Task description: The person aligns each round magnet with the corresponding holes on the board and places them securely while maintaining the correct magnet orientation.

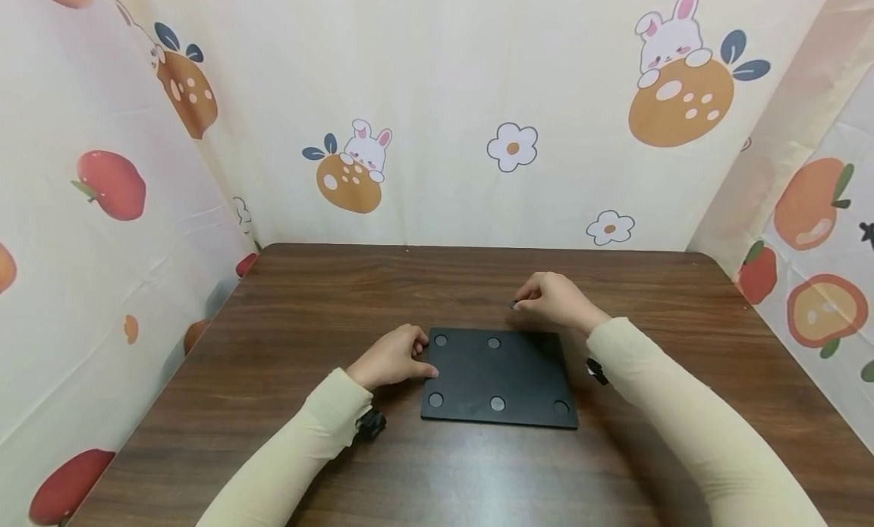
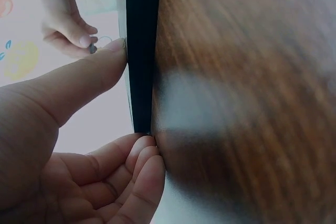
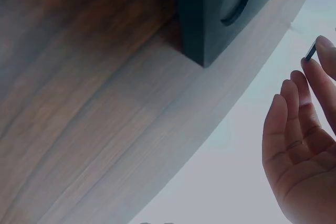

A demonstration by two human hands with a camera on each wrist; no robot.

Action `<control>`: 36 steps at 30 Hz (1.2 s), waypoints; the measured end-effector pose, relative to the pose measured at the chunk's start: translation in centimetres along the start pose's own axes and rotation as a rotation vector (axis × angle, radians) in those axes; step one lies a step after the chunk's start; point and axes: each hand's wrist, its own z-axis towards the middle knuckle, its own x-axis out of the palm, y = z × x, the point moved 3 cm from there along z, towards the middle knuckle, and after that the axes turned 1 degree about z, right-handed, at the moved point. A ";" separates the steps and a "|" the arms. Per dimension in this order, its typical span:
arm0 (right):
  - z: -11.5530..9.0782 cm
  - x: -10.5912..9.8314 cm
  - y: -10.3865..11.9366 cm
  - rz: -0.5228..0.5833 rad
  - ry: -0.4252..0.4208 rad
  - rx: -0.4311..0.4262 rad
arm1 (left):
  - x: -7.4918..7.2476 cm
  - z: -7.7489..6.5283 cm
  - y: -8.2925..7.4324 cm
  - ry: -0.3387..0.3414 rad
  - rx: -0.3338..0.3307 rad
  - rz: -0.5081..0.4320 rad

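Observation:
A thin black rectangular plate [image 1: 519, 375] lies flat on the brown wooden table [image 1: 369, 280], with several round recesses near its edges. My left hand [image 1: 392, 358] grips its left side, the thumb at the edge and the fingers curled by the far left corner. Behind the plate's far edge, my right hand [image 1: 560, 299] is raised. Between its thumb and index finger it pinches a small dark disc [image 3: 311, 52], seen nearly edge-on in the right wrist view. The other fingers of that hand [image 3: 310, 145] are loosely bent.
A pale curtain [image 1: 437, 72] printed with fruit, rabbits and flowers hangs behind the table and along both sides. Dark wrist devices sit at the left sleeve [image 1: 334, 406] and the right sleeve [image 1: 635, 352].

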 end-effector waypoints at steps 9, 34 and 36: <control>-1.8 -0.8 -0.5 -0.001 -0.045 -0.057 | -0.2 0.3 -0.1 -0.004 0.018 0.008; -7.3 -1.7 -1.0 0.020 -0.074 -0.064 | -0.2 0.1 -0.1 -0.001 0.015 0.006; -7.7 -1.5 -1.0 0.022 -0.067 -0.063 | -0.2 0.1 -0.1 0.001 0.013 0.005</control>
